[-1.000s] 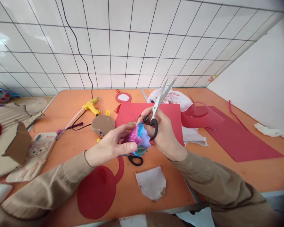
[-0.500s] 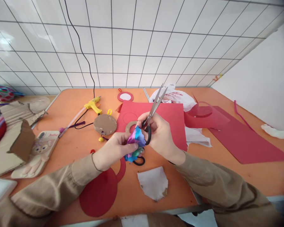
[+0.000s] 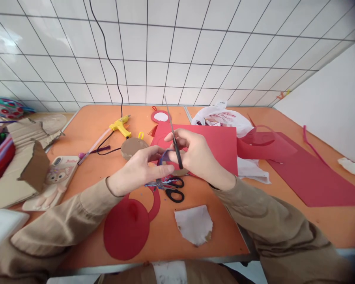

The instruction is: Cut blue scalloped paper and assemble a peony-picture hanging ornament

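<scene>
Scissors [image 3: 174, 139]: slim silver blades, black handle; held upright in the right hand [image 3: 198, 157], blades closed and pointing up toward the tiled wall, handle low between the hands.

Small coloured piece [image 3: 163, 157]: purple-blue, thin, curled; pinched in the fingers of the left hand [image 3: 142, 169], just beside the scissor handle, above the worktop; mostly hidden by fingers, form not clear.

Second scissors [image 3: 172, 188]: black handles, lying flat on the orange worktop, directly below both hands, untouched.
</scene>
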Demonstrator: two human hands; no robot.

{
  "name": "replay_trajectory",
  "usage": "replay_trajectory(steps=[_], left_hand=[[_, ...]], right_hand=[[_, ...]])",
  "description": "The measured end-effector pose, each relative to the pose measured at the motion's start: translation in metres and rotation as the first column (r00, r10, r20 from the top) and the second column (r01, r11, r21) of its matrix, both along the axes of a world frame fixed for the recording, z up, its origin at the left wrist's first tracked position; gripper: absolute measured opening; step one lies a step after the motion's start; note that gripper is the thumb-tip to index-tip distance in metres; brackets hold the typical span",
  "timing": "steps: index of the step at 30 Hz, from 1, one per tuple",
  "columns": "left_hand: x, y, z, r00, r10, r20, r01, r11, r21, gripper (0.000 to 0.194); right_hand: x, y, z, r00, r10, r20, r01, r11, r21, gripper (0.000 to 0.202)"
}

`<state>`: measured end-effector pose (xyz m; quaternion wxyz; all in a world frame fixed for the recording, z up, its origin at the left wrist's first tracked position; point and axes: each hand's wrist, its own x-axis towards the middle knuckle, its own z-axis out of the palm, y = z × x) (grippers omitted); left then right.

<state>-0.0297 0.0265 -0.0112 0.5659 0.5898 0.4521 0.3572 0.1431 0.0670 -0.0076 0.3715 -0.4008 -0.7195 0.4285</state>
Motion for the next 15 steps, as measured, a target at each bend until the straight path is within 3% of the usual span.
replay_trajectory(steps=[2,5,8,11,15], left_hand=[[-0.002,0.0,0.005,0.998,-0.022,-0.053,0.024,0.999,0.022,0.022],[-0.005,-0.004,0.014,0.99,-0.138,0.039,0.14,0.989,-0.05,0.015],[-0.007,-0.006,0.021,0.996,-0.086,-0.009,0.086,0.996,0.025,0.012],[-0.011,-0.003,0.025,0.998,0.011,-0.056,-0.006,0.995,0.1,0.01],[-0.013,0.008,0.022,0.997,0.007,-0.08,0.002,0.994,0.107,0.011]], right_hand=[[0.001,-0.001,0.002,0.999,0.036,-0.04,-0.038,0.998,-0.054,0.024],[0.006,-0.006,0.007,0.991,0.101,-0.089,-0.11,0.988,-0.108,0.022],[0.013,-0.008,0.017,0.99,0.109,-0.093,-0.119,0.986,-0.115,0.02],[0.022,-0.007,0.029,0.995,0.016,-0.097,-0.02,0.999,-0.035,0.021],[0.038,0.001,0.041,0.99,-0.13,-0.046,0.137,0.976,0.171,0.02]])
